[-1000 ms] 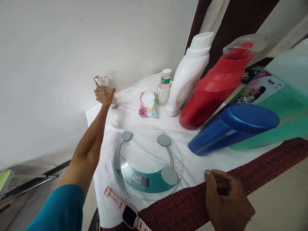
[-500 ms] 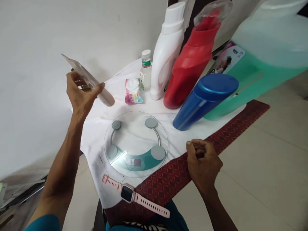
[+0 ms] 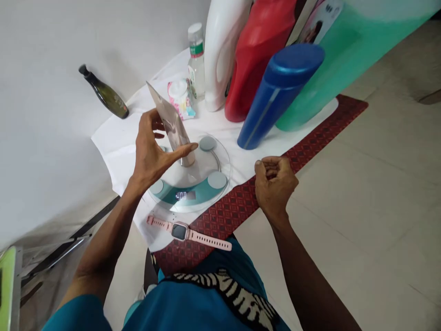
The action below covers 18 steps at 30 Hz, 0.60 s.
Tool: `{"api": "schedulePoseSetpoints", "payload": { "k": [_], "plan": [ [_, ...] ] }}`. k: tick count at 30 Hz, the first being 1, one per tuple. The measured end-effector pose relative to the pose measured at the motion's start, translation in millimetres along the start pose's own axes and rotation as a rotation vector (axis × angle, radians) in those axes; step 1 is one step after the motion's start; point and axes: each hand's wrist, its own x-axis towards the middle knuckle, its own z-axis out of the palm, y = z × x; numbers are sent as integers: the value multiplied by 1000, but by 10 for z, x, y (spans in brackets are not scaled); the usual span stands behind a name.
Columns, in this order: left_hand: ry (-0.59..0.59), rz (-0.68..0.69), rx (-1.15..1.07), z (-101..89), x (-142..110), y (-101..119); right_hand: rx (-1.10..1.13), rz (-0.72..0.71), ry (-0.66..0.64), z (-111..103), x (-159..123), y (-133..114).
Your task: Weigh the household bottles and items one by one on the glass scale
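My left hand (image 3: 155, 147) holds a pale, shiny squeeze tube (image 3: 175, 131), thumb across its front and fingers at its far side. The tube's wide sealed end points up and left. Its lower end is over the round glass bathroom scale (image 3: 186, 177); whether it rests on the glass I cannot tell. The scale's small display (image 3: 185, 195) is lit, its digits hard to read. My right hand (image 3: 275, 184) is loosely curled over the patterned red border (image 3: 237, 204) of the cloth, with nothing visible in it.
Behind the scale stand a dark green bottle (image 3: 105, 94), a wipes pack (image 3: 181, 99), a clear bottle (image 3: 196, 69), a white bottle (image 3: 220, 55), a red bottle (image 3: 257, 59), a blue bottle (image 3: 272, 96) and a large green container (image 3: 347, 59). A pink smartwatch (image 3: 179, 231) lies in front.
My left hand has carried the tube rightward to over the scale, uncovering the dark green bottle. My view has tipped downward. My right hand stays curled.
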Motion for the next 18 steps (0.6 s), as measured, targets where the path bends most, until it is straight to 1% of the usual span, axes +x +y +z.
{"api": "schedulePoseSetpoints", "payload": {
  "k": [3,5,7,9,11,13,14,15,16,18],
  "plan": [
    [-52,-45,-1,-73,-43,16,-1,-10,16,23,-15,40],
    [-30,-58,-48,-161,-120,-13,-6,-17,23,32,-22,47],
    [64,-91,-127,-281,-226,-97,-4,-26,29,35,-27,38],
    [198,-176,-186,-421,-340,-232,5,-28,43,36,-29,25],
    [326,-282,-187,-554,-444,-386,3,-20,45,38,-29,21],
    [399,-343,-158,-652,-519,-510,-3,-10,39,41,-26,29],
    [402,-348,-142,-678,-541,-547,-6,-7,36,42,-25,35],
    [378,-335,-126,-685,-551,-562,-9,-5,36,42,-24,40],
    [337,-307,-113,-671,-548,-556,-12,-3,38,42,-22,43],
    [232,-230,-91,-579,-509,-482,-22,0,41,41,-20,42]
  ]
}}
